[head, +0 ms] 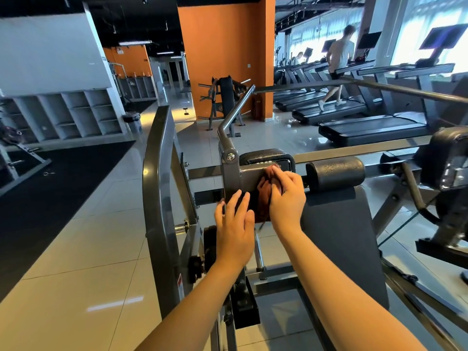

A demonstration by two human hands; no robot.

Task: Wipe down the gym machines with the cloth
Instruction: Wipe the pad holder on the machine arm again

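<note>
Both forearms reach in from below. Left hand (234,224) lies flat with straight fingers on the machine upright (231,178), holding nothing. Right hand (287,196) is curled round the cloth (263,198), pressing it to the same upright, just right of the left fingers. The upright's long axis runs up and away to the chrome bar (236,107). My guess: the right hand should wipe along that axis. The roller pad (334,172) sits off to its right, untouched.
</note>
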